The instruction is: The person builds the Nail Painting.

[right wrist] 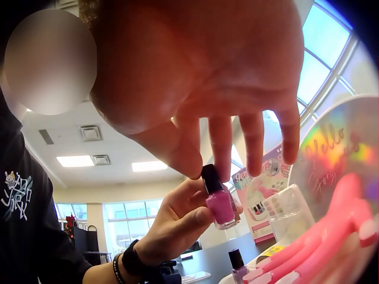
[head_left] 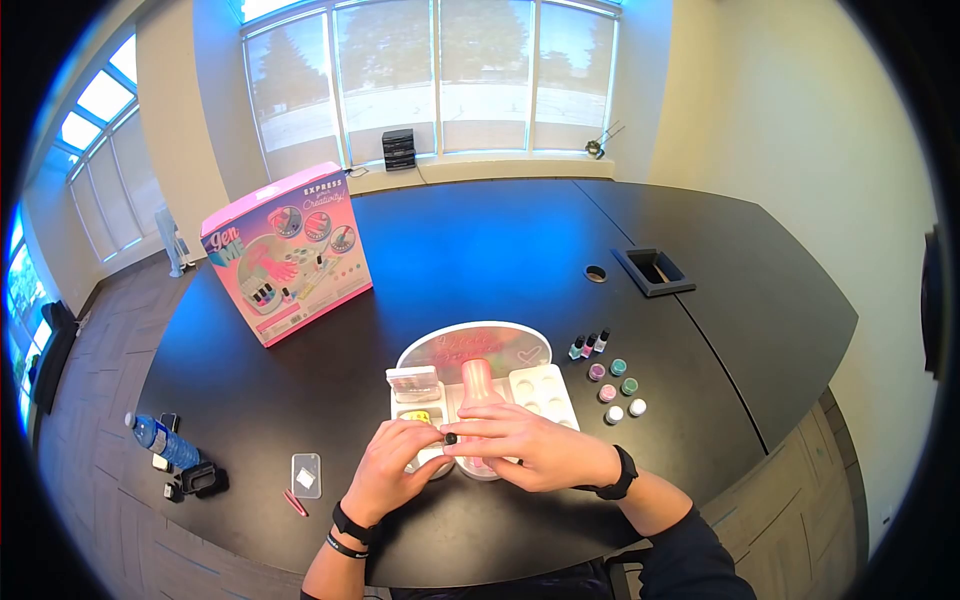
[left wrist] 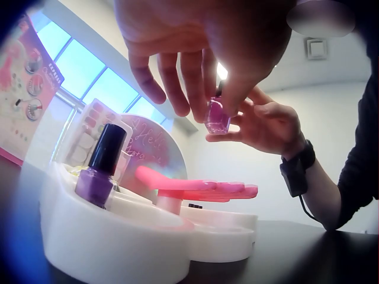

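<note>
Above the white stand (head_left: 475, 335), both hands meet at a small bottle of pink polish (right wrist: 221, 208) with a black cap (right wrist: 211, 179). The left hand (head_left: 388, 468) pinches the glass body between thumb and fingers. On the cap, the thumb and a finger of the right hand (head_left: 545, 450) close from above. Below them a pink model hand (left wrist: 201, 188) lies palm-down on the stand, its nails pale at the tips. A purple polish bottle (left wrist: 96, 183) with a black cap stands upright in the stand's left tray.
Several polish bottles (head_left: 589, 345) and small jars (head_left: 608, 393) stand right of the stand. A pink box (head_left: 290, 255) is at the back left. Further left are a water bottle (head_left: 165, 440), a clear case (head_left: 307, 476) and a pink tool (head_left: 295, 502).
</note>
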`<action>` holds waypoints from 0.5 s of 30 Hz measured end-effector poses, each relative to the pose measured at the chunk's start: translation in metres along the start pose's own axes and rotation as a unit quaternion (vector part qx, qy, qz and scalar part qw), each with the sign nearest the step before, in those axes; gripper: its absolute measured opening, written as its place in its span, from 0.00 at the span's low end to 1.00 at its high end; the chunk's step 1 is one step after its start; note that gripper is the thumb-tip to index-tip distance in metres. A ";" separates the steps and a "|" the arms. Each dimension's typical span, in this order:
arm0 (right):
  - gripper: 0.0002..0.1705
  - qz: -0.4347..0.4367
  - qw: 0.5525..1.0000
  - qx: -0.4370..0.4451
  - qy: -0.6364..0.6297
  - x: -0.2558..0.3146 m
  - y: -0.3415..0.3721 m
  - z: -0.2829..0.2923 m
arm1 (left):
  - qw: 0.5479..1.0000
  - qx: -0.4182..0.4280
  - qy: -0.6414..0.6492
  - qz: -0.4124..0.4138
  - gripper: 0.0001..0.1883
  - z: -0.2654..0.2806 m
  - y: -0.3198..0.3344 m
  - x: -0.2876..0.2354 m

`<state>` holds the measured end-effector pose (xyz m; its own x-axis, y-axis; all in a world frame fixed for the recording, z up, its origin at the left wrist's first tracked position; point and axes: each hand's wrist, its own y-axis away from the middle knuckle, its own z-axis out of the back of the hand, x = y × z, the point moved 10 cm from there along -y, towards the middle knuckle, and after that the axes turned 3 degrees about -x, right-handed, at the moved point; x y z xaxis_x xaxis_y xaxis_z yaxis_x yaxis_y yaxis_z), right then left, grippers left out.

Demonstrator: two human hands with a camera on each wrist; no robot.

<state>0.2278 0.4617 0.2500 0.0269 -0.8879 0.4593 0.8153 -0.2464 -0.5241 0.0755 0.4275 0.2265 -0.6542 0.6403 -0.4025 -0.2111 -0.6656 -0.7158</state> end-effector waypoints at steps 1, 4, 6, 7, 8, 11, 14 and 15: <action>0.31 0.000 1.000 0.000 0.000 0.001 0.000 0.000 | 1.000 0.000 0.000 0.000 0.21 -0.001 0.000 0.000; 0.32 0.000 1.000 -0.001 0.007 0.002 -0.001 0.000 | 1.000 -0.003 0.015 0.024 0.19 -0.001 0.001 0.004; 0.32 -0.005 1.000 -0.011 0.001 0.002 -0.001 0.003 | 1.000 0.005 0.000 0.002 0.18 -0.001 0.000 0.003; 0.32 -0.004 1.000 -0.010 -0.001 0.000 0.000 0.003 | 1.000 0.005 -0.001 0.004 0.18 0.000 0.000 0.004; 0.30 -0.026 1.000 -0.013 -0.012 -0.006 0.001 0.005 | 1.000 0.004 0.000 0.015 0.18 0.002 0.000 0.008; 0.29 -0.056 0.998 -0.021 0.015 -0.019 0.006 0.020 | 0.999 0.003 0.002 0.048 0.18 0.006 0.001 0.021; 0.26 -0.072 0.994 -0.047 0.074 -0.028 0.009 0.042 | 0.996 0.015 0.009 0.082 0.18 0.010 0.000 0.030; 0.24 -0.084 0.990 -0.064 0.095 -0.033 0.011 0.051 | 0.995 0.025 0.003 0.095 0.17 0.010 0.002 0.034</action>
<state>0.2654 0.5080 0.2656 -0.2213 -0.8845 0.4107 0.7193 -0.4325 -0.5437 0.0458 0.4447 0.2170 -0.6819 0.5032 -0.5309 -0.1204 -0.7931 -0.5970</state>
